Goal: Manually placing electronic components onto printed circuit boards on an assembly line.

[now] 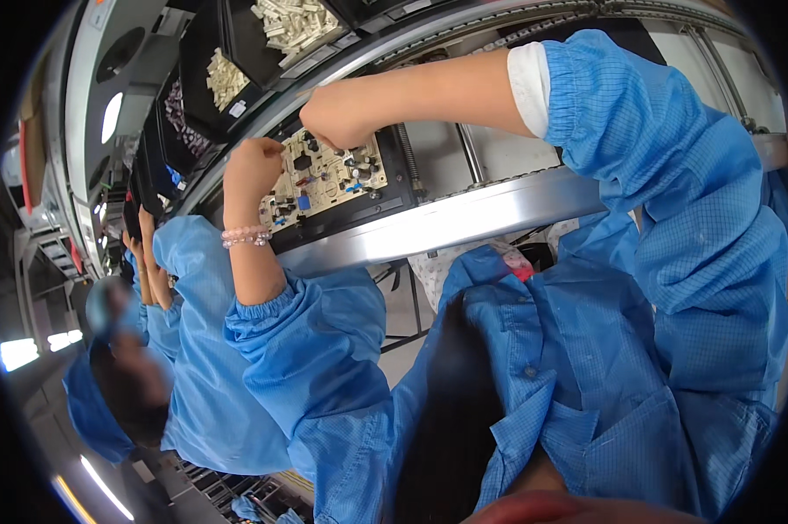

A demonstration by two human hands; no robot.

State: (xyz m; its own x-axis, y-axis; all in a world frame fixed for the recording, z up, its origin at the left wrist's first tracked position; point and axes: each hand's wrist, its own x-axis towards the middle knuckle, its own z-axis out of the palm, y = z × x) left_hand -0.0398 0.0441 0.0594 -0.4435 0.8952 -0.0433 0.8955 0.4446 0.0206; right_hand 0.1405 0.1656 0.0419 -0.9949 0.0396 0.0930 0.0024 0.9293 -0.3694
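Note:
A tan circuit board (331, 186) lies in a black carrier on the conveyor line. It is filled with small parts, among them blue ones, black ones and white-topped cylinders. Over its left end is my left hand (252, 170), fingers curled and tips pinched together above the board. My right hand (340, 113) reaches across from the right to the board's far edge, its fingers closed and pointing down. Whatever either hand may hold is hidden by the fingers. A pink beaded bracelet (246, 236) circles my left wrist.
Beyond the board stand black bins; one holds white parts (293, 28), another cream parts (225, 80), another purplish parts (183, 122). A metal rail (464, 216) runs along the near side. At the left a co-worker in blue (215, 349) works close beside me.

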